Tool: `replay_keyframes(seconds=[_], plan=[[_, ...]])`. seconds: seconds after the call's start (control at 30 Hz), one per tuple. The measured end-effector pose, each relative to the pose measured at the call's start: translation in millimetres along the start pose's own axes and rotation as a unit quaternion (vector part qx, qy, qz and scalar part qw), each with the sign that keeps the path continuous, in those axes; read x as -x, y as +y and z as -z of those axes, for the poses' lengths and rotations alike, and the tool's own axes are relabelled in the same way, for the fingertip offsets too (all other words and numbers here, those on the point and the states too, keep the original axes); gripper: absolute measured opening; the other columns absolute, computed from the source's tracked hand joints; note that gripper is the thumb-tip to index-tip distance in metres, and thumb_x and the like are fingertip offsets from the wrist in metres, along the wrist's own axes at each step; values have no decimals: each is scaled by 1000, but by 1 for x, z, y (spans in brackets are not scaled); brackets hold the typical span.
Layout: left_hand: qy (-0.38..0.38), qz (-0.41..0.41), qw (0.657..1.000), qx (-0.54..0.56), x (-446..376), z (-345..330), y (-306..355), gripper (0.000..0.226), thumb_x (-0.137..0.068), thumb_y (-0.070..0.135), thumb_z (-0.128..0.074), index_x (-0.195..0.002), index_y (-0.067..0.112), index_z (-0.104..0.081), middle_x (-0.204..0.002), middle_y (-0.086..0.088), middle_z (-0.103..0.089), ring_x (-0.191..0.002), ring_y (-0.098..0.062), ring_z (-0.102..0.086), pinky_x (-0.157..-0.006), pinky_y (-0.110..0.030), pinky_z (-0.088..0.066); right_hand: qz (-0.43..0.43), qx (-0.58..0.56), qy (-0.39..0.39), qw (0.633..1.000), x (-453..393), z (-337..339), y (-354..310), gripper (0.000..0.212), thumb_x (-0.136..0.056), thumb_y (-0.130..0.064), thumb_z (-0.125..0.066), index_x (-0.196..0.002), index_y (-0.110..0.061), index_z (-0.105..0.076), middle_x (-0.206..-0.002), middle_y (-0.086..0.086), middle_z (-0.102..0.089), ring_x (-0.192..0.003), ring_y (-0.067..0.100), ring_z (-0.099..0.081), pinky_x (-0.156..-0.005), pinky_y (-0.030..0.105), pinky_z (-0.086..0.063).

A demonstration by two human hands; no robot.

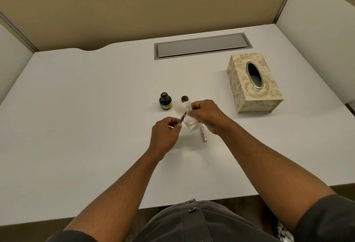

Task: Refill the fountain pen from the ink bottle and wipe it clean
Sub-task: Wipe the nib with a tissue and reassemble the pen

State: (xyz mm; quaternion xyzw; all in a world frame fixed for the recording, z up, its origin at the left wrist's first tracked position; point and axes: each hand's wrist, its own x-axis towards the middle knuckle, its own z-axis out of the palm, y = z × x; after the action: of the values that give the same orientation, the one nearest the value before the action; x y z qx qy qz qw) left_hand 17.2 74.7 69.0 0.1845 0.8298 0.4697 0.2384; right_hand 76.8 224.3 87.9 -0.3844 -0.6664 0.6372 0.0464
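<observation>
My left hand [166, 134] grips the thin pink fountain pen section [182, 119], whose front end points up and right into a white tissue [187, 116]. My right hand [206, 114] pinches that tissue around the pen's tip, so the nib is hidden. The open ink bottle [165, 101], dark with a yellow label, stands upright just left of the tissue. Its round cap [184, 98] lies beside it on the white desk [86, 117]. A patterned pen barrel or cap [203, 133] lies on the desk under my right hand.
A beige floral tissue box [251, 83] stands to the right at the back. A grey cable hatch [201, 46] is set into the desk behind. Beige partition walls enclose the desk on three sides.
</observation>
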Motion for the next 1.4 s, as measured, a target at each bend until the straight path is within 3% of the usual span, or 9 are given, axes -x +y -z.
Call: replay_keyframes(seconds=[0.1,0.23,0.37,0.57,0.7,0.83,1.03,1.23,1.4], plan=[[34,-71,992,-102,2,1,-6,9,-88,21,-64,-94,17,-70,-85,5,-66,-69,-5,-56,-59,-10,-41,-5,-17,-25,1000,6,-2,0,24,-80,7,-65,-101,-2,-73,-93,10,-71,-86,22,-66,-78,31,-54],[57,-170,969,-172,3,6,-14,6,-87,12,-62,-91,12,-66,-87,-1,-61,-74,-15,-55,-65,-29,-48,-28,-49,-42,998,10,-3,0,24,-83,11,-62,-103,2,-69,-93,13,-70,-76,18,-66,-63,23,-51],[78,-241,939,-231,3,7,-16,5,-86,8,-61,-90,10,-64,-86,-4,-55,-79,-20,-52,-63,-30,-43,-46,-103,-64,992,10,-2,1,26,-85,13,-58,-108,5,-66,-89,13,-69,-73,17,-67,-62,22,-52],[98,-263,929,-241,7,7,-17,9,-85,2,-60,-91,7,-64,-87,-8,-54,-81,-25,-52,-60,-38,-46,-51,-172,-97,979,14,-2,6,27,-86,16,-51,-102,-1,-65,-98,15,-70,-82,21,-68,-73,24,-56],[107,-281,919,-254,10,9,-18,13,-85,0,-61,-94,6,-66,-88,-9,-55,-81,-27,-53,-58,-39,-47,-32,-191,-149,970,21,-3,10,39,-83,18,-51,-118,3,-61,-106,17,-70,-95,25,-68,-86,27,-56],[121,-287,912,-266,12,12,-17,11,-83,-4,-62,-89,5,-63,-86,-10,-53,-77,-27,-50,-53,-37,-44,-14,-193,-173,966,25,-4,11,39,-81,20,-57,-110,-4,-65,-97,10,-73,-91,18,-69,-82,21,-54],[127,-300,901,-285,11,12,-20,22,-76,-8,-66,-87,10,-58,-82,-9,-49,-74,-23,-45,-50,-30,-35,48,-77,-101,991,29,-9,11,36,-79,8,-72,-113,-2,-67,-99,11,-73,-89,17,-67,-79,21,-53],[131,-295,892,-317,8,13,-23,34,-71,-5,-73,-93,15,-57,-84,-8,-50,-75,-23,-46,-50,-32,-42,58,-61,-52,995,31,-14,11,35,-76,4,-77,-109,-3,-69,-100,12,-74,-87,16,-66,-78,21,-54],[137,-290,904,-283,13,11,-19,19,-79,-5,-66,-90,10,-61,-84,-8,-51,-76,-23,-46,-52,-31,-38,54,-46,-34,997,31,-12,11,21,-80,-4,-74,-101,-6,-72,-93,8,-74,-81,14,-64,-78,27,-51]])
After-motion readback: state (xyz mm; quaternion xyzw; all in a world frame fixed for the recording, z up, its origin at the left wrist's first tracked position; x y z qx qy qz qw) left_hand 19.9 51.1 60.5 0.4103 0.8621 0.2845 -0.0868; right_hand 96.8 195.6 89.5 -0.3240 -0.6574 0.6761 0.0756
